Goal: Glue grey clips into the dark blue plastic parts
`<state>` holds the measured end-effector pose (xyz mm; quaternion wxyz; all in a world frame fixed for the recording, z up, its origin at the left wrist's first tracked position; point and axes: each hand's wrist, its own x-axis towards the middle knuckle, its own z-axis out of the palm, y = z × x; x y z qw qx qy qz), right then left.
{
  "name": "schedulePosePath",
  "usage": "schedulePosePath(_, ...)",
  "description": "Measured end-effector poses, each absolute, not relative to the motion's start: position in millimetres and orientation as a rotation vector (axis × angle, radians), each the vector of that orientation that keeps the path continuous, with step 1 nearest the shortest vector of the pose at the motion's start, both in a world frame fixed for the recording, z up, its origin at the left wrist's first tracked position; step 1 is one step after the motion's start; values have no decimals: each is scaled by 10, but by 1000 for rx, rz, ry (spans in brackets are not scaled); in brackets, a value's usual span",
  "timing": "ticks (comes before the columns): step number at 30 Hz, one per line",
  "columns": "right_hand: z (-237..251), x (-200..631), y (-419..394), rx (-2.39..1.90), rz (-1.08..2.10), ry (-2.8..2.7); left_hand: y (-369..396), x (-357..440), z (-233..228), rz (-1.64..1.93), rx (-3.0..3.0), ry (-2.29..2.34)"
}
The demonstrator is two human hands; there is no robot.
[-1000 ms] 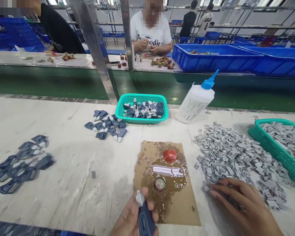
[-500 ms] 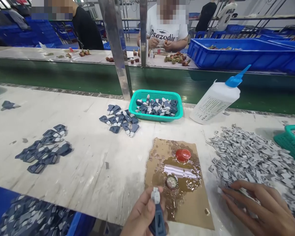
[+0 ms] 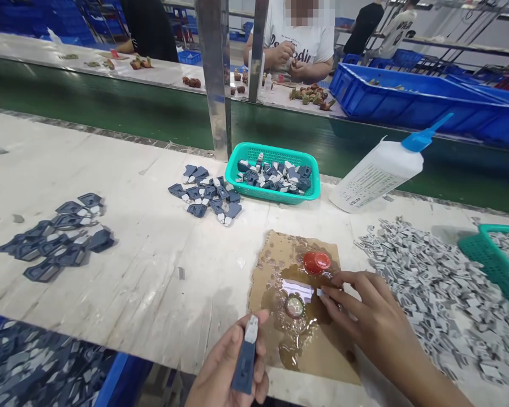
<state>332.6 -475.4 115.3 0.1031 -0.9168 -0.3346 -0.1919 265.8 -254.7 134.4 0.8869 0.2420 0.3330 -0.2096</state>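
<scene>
My left hand (image 3: 218,364) is bare and slim, at the bottom centre of the frame, with a sturdy, rounded thumb (image 3: 230,346) and the lower edge cutting it off near the wrist. My right hand (image 3: 371,308), right of centre, is bare too: long, slender fingers (image 3: 348,304), a smooth, plain back, then a narrow, uncovered forearm (image 3: 424,370) running out through the bottom edge, toward the right.

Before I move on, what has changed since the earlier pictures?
The right hand has left the edge of the grey pile and moved left over the cardboard, pinching a small grey piece. The left hand still holds the dark blue part. The bottle and red disc stayed put.
</scene>
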Motion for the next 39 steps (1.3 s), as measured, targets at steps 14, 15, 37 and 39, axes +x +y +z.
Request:
schedulePosePath(14,1227,3291,-4772,-2763,-574,-1098,-2504,2630,1283,-311,401,652)
schedulePosePath(15,1249,3286,-4772,-2750,-597,-1057,-2517,2635,1320,-299,439,682)
schedulePosePath(37,1397,2944,-4337,-2179,-264,-649,-2814,2659,1284,-123,863,404)
schedulePosePath(39,1371,2956,-4313,-2182,-275,-682,-2814,2655,1278,-114,863,386)
